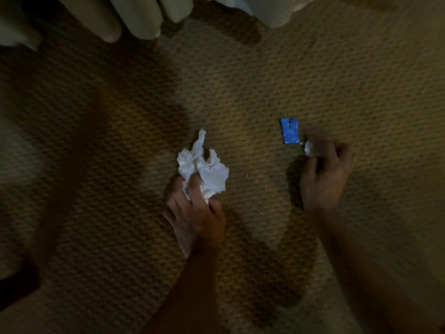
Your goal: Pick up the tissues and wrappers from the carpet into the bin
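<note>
Carpet (265, 80): left hand (196, 213) fingers clutch crumpled tissue (204, 167); right hand (325, 174) seemingly pinches white scrap (309, 148).

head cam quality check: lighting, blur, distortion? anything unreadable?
Head view: dim and warm-toned, with heavy shadow over the carpet at left; right hand motion-blurred, so its small white scrap is indistinct; left hand, crumpled tissue and blue wrapper read clearly; wide-angle bending at the edges; pale fabric at top soft.

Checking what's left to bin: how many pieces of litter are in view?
3: a tissue in the left hand, a white scrap in the right hand, a blue wrapper on the carpet.
</note>
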The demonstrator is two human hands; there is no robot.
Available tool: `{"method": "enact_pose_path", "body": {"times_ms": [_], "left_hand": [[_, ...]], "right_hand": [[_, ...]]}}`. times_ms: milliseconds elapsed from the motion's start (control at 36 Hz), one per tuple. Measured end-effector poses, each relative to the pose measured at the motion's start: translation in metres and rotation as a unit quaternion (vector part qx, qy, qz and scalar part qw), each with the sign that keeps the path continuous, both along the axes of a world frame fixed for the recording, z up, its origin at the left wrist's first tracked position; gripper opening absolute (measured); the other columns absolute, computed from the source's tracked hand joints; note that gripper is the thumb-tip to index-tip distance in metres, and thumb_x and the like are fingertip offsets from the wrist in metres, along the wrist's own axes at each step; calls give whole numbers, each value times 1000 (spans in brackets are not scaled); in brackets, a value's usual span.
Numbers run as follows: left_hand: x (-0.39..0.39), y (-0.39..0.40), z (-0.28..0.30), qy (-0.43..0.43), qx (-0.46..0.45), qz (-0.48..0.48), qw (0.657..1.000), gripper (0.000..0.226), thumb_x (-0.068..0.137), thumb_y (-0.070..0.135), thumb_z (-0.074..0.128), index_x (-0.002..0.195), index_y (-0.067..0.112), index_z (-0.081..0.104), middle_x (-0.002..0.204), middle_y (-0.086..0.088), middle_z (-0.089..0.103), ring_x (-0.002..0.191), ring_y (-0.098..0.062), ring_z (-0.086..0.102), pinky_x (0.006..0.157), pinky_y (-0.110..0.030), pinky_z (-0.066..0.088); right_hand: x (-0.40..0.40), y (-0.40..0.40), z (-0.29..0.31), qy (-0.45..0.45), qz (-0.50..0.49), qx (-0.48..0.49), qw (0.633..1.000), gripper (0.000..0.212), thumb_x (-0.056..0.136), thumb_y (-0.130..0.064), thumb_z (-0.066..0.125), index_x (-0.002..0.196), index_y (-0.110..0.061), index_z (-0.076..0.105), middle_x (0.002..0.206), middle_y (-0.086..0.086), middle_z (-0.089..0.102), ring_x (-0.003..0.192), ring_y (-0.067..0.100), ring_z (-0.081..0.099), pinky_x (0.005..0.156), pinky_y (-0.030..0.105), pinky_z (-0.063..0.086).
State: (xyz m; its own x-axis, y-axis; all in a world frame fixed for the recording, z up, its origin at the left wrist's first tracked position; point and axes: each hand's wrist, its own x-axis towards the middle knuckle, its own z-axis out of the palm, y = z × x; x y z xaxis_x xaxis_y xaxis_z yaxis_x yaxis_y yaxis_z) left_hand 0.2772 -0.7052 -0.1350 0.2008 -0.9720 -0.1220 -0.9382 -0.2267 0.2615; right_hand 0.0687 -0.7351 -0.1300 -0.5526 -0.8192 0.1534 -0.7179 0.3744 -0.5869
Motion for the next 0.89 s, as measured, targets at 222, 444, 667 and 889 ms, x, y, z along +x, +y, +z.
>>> {"method": "enact_pose_path", "body": {"times_ms": [222,444,667,889], "left_hand": [[1,1,-1,7,3,-1,1000,57,76,33,48,130,18,38,137,-20,42,120,-35,36,94,-54,35],[0,0,-1,6,-6,-1,1000,58,75,31,50,130,19,38,136,-19,43,118,-34,37,93,-54,36],[-1,0,-1,-8,-5,1,1000,56,75,30,47,129,18,43,135,-18,45,115,-31,36,92,-50,31],[0,1,-2,-11,-23,-8,1000,55,74,27,53,128,15,45,134,-19,46,113,-33,37,91,-47,27]], "right_hand": [[2,0,-1,20,22,21,999,26,87,-29,63,108,-15,67,110,16,55,106,30,48,89,27,27],[-1,1,-7,26,43,-3,999,10,92,-15,58,97,-10,64,107,12,60,101,30,51,88,30,30],[0,2,-3,-123,-41,-98,987,18,91,-3,42,102,-15,50,98,5,59,93,19,58,87,20,42],[-4,-13,4,-209,-18,-39,977,24,83,-11,35,81,-16,58,82,1,58,76,3,50,69,20,37]]}}
